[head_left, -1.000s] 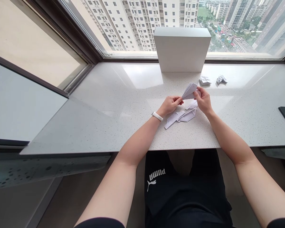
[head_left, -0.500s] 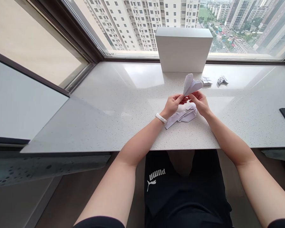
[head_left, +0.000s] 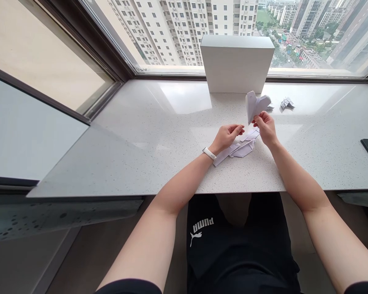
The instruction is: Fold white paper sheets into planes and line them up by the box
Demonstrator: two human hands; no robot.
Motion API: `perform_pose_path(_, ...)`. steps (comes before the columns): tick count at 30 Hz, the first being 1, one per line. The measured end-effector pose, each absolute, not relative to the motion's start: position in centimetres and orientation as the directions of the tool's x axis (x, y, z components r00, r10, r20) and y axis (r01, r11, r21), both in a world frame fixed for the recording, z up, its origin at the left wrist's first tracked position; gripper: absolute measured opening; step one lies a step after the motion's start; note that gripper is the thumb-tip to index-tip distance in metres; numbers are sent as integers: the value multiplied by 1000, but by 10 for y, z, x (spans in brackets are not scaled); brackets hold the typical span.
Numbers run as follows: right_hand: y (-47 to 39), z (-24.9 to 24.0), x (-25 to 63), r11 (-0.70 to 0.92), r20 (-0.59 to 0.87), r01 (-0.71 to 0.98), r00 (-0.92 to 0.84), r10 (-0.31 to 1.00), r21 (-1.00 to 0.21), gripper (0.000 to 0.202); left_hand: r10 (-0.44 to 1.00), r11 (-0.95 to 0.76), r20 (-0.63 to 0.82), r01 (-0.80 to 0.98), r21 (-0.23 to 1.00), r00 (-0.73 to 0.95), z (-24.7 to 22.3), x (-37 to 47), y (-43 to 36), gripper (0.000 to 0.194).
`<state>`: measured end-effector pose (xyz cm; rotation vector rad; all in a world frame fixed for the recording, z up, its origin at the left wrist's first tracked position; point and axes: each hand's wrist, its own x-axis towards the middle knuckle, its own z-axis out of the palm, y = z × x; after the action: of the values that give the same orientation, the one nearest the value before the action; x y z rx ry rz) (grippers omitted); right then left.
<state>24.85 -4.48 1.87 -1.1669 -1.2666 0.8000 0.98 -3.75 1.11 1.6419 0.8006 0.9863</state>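
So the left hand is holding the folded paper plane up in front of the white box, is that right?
Not quite. The head view shows the right hand holding the folded paper plane up in front of the white box; the left hand is off it.

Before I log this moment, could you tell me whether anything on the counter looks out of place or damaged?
Nothing stands out. The right hand holds a folded paper plane above the counter; the left hand is beside it, empty. More folded paper pieces lie flat below.
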Motion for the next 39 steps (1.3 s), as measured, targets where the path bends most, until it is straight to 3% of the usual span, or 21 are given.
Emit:
perform_pose_path(5,-39,32,313,30,200,386,408,891,-922,30,914,-298,239,143,944,326,12,-5,-21,61)
perform_pose_path(9,-48,34,340,-208,55,448,506,861,-870,16,935,-294,237,202,934,264,12,-13,-8,55)
perform_pose_path(16,-47,32,338,-362,57,612,556,829,-704,23,935,-299,236,231,926,264,10,-14,-6,47)
perform_pose_path(25,-35,20,333,-379,158,710,564,810,-594,25,929,-308,243,218,926,280,8,-13,-7,52)
perform_pose_path(31,-35,15,336,-367,185,710,570,801,-601,35,935,-287,223,218,933,277,9,-13,-9,53)
perform_pose_path(39,-42,22,329,-337,124,757,478,869,-560,13,930,-299,231,221,928,286,9,-13,-9,51)
